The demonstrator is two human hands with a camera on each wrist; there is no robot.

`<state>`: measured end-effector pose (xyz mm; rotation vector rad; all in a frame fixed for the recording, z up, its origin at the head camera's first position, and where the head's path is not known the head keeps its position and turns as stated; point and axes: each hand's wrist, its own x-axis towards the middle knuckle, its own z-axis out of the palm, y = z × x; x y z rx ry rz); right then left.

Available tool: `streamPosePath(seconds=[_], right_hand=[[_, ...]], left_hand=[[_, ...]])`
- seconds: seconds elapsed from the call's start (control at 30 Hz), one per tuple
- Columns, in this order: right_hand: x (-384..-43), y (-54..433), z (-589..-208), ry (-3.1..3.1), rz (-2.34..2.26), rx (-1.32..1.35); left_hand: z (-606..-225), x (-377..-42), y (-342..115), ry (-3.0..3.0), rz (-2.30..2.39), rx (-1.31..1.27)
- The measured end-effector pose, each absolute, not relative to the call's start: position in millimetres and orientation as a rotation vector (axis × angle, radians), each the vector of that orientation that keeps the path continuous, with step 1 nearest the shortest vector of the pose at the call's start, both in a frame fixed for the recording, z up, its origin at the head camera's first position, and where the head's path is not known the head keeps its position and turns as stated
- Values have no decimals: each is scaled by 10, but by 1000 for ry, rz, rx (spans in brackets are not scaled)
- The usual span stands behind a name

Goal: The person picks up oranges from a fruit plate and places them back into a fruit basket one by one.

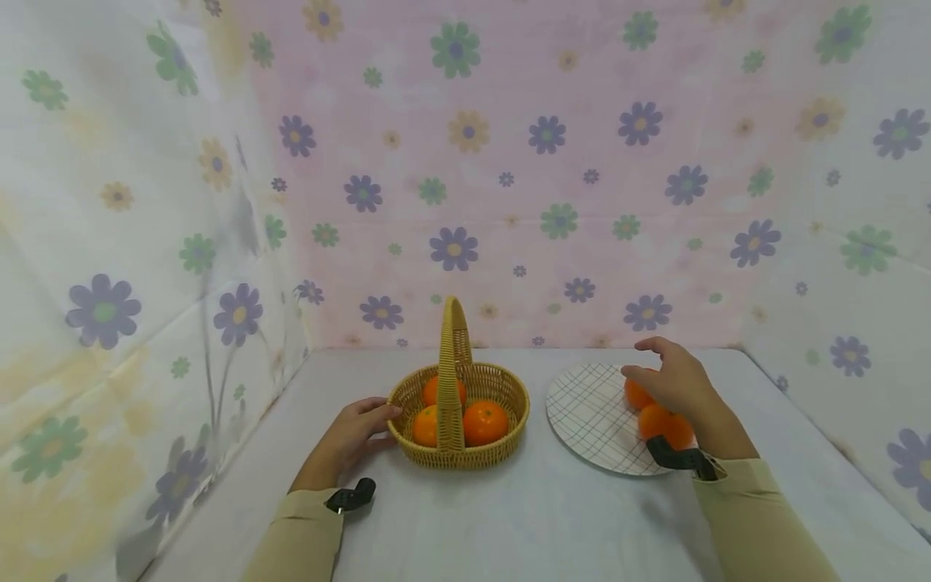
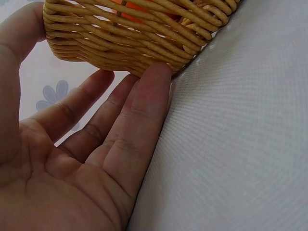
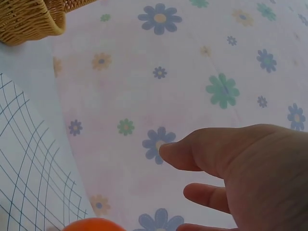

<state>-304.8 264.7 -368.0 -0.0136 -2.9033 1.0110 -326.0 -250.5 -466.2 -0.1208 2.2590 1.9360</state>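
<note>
A yellow wicker basket (image 1: 465,459) with an arched handle stands left of centre with three oranges (image 1: 486,422) in it. At its left side my left hand (image 1: 355,432) touches the woven wall; in the left wrist view the fingers (image 2: 139,115) reach up to its underside and one digit lies along the outer edge. My right hand (image 1: 672,384) is over the right part of a round plate (image 1: 589,416), thumb and fingers spread apart with nothing between them. Three oranges (image 1: 657,422) lie below that hand, partly hidden by it.
A white cloth (image 1: 509,517) covers the table. Flowered fabric (image 1: 509,162) hangs close behind and on both sides. The plate is white with a checked line pattern and sits to the right of the basket.
</note>
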Motion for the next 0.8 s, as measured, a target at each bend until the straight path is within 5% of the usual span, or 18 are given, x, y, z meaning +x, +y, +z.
streamPosePath(seconds=[0.8], right_hand=[[-3199, 2917, -3972, -2996, 1142, -192]], left_hand=[[-4623, -3229, -2473, 2293, 1908, -144]])
